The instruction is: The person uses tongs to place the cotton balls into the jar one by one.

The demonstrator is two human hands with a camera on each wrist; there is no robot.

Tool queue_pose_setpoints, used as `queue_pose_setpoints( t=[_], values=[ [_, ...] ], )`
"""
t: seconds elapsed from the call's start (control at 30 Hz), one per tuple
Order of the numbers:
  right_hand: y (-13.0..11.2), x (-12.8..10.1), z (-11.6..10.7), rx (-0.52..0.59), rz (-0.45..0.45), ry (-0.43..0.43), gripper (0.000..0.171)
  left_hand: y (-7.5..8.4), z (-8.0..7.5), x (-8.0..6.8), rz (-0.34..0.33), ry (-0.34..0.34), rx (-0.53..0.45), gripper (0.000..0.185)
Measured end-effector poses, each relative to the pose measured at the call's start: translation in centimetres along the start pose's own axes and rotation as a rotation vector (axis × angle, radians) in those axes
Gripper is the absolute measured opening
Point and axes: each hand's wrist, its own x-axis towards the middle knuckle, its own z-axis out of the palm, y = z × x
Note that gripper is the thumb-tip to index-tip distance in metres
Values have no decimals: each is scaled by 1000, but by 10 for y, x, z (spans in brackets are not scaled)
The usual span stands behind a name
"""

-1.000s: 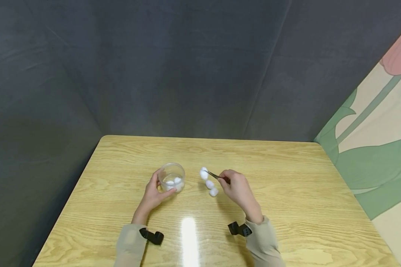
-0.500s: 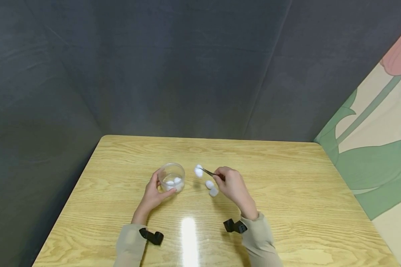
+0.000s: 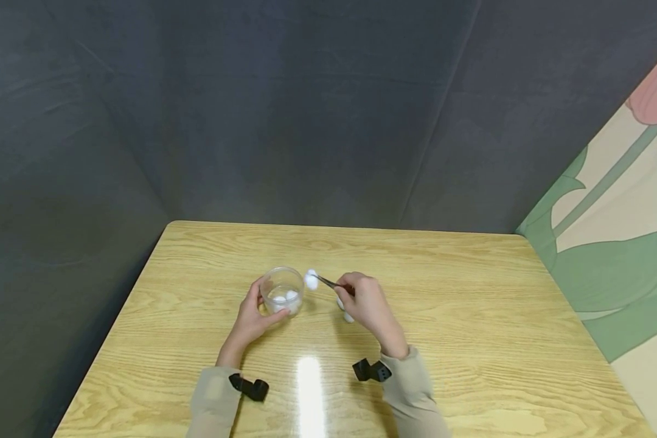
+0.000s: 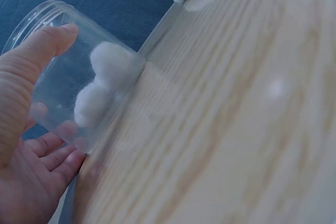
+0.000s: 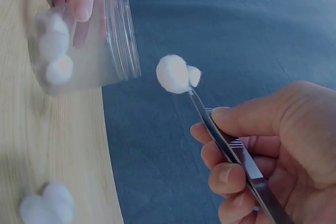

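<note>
My left hand (image 3: pixel 254 316) grips a clear plastic jar (image 4: pixel 79 77) that stands upright on the table, its mouth uncovered. Several white cotton balls (image 5: pixel 54 45) lie at the jar's bottom. In my right hand (image 3: pixel 365 302) is a pair of metal tweezers (image 5: pixel 223 140), pinched between thumb and fingers. Their tips clasp a cotton ball (image 5: pixel 172 73), which is up in the air just right of the jar's rim in the head view. Two loose cotton balls (image 5: pixel 47 204) rest on the table, partly hidden under my right hand in the head view.
The light wooden table (image 3: pixel 487 316) ends at a dark cloth backdrop (image 3: pixel 306 121). A curtain with a flower print (image 3: pixel 624 243) hangs at the right. Each sleeve carries a black wrist camera, such as the left one (image 3: pixel 249 387).
My right hand has moved left with the tweezers, bringing the cotton ball from above the loose ones to beside the jar's rim. The left hand and jar have stayed put.
</note>
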Motion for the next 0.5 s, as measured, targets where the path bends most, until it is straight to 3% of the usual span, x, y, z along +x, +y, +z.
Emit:
queue_pose_setpoints(
  t=[0.5],
  values=[
    [-10,9,13,-9,-18,-6,8,-2,0,-1,37,7,-16,87]
  ],
)
